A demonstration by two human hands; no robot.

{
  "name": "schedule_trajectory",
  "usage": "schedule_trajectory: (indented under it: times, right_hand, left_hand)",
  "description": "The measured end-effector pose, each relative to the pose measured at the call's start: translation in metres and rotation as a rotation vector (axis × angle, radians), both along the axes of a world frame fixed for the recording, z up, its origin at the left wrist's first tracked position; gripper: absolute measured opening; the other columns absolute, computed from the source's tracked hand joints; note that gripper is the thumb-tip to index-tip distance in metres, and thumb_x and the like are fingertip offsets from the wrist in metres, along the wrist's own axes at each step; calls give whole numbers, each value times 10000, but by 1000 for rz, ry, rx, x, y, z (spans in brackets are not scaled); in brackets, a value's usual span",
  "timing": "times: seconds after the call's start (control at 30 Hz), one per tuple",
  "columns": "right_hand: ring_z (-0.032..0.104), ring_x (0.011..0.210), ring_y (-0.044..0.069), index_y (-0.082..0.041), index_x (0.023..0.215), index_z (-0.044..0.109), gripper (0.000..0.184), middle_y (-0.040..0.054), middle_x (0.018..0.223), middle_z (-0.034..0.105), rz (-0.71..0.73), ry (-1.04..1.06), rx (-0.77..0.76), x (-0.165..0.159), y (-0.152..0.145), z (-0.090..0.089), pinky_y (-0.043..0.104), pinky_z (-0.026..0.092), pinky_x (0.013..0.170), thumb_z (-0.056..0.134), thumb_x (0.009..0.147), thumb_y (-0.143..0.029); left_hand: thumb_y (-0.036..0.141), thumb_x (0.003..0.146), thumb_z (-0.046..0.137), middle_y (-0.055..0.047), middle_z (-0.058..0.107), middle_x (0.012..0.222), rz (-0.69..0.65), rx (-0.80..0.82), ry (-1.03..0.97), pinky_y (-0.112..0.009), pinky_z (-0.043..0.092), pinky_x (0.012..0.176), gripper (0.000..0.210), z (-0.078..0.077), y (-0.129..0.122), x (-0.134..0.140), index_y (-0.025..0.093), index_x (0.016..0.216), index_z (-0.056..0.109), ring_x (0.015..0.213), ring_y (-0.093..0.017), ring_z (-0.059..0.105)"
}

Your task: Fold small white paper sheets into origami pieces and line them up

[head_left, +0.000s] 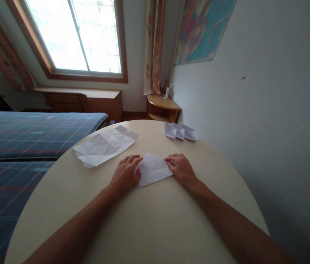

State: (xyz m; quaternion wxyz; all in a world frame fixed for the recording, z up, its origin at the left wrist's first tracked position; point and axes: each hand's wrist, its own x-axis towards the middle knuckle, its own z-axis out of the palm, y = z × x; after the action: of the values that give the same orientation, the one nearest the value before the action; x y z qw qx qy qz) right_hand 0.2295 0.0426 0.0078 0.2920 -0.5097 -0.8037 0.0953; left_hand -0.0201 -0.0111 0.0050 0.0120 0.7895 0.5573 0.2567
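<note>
A folded sheet of white paper [155, 169] with creases meeting near its middle lies on the round table in front of me. My left hand [127, 170] holds its left edge, the thumb and fingers a little apart on it. At the right edge, my right hand [181, 169] has the paper pinched between thumb and fingertips. Beyond my left hand is a larger creased sheet of paper [107, 145], spread out. Several folded paper pieces [174, 131] stand in a row at the table's far right.
The cream round table [155, 223] reaches close to the white wall [267, 121] on the right. A bed with a blue plaid cover [34, 132] is on the left. Farther back are a corner shelf [162, 102], a wooden desk [102, 94] and a window [83, 36].
</note>
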Motion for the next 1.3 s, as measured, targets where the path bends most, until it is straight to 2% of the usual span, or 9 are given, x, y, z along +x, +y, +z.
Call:
schedule_trajectory:
  times: [0.1,0.23,0.37,0.57,0.67,0.87,1.03,1.17,1.3]
  right_hand:
    - [622,957,262,-221,968,781,239,94,1004,744,48,-52,13,-4,-6,4,411,472,918,580,855,-157]
    - [614,1025,265,-186,1101,748,289,113,1097,726,100,-119,-17,-11,-16,9,409,471,952,536,905,-197]
    - [569,1174,282,-154,1248,674,376,137,1259,670,125,-182,-33,-17,-27,8,421,425,1045,514,952,-322]
    - [356,1424,305,-108,1463,454,606,156,1528,423,171,-328,-118,-21,-35,6,478,250,1187,472,968,-458]
    - [274,1468,311,-119,1502,391,652,135,1571,353,164,-377,-184,-21,-37,8,494,207,1203,422,978,-507]
    - [224,1487,309,-130,1524,348,745,133,1593,301,157,-405,-187,-21,-39,8,488,201,1204,382,959,-614]
    - [223,1487,318,-145,1531,338,779,132,1604,275,123,-431,-190,-22,-41,7,492,192,1201,381,940,-651]
    - [220,1487,325,-129,1534,327,799,146,1600,277,38,-428,-192,-22,-39,7,498,197,1195,374,936,-656]
    - [214,1485,338,-107,1530,331,838,157,1597,281,-35,-430,-195,-20,-36,5,496,202,1189,367,922,-681]
  left_hand:
    - [76,751,505,-80,477,1504,-137,-26,16,-464,331,1165,679,-4,0,1,201,1418,495,1388,-273,420]
    - [78,739,503,-71,467,1512,-224,-97,42,-508,257,1202,692,-4,-1,1,237,1412,514,1419,-274,392]
    - [107,742,506,-88,517,1470,-231,-124,49,-495,241,1209,628,0,-3,1,221,1357,563,1395,-265,428]
    - [149,804,437,-106,358,1577,-213,-253,148,-422,189,1231,713,3,-4,2,123,1509,335,1475,-196,288]
    - [174,841,395,-88,310,1599,-209,-294,219,-439,151,1235,693,5,-4,2,128,1526,301,1490,-185,246]
    - [230,898,354,-114,193,1628,-184,-280,330,-484,110,1227,688,6,-9,4,99,1556,200,1518,-228,134]
    - [367,981,320,-152,260,1607,-114,-151,339,-476,130,1226,630,0,-11,8,76,1536,257,1509,-269,168]
    - [468,1012,276,-187,355,1561,-144,-82,283,-452,185,1219,656,-4,-8,9,52,1519,279,1477,-257,281]
    - [494,1021,248,-190,368,1553,-194,-89,252,-433,229,1204,653,-8,-6,7,61,1506,306,1472,-253,293]
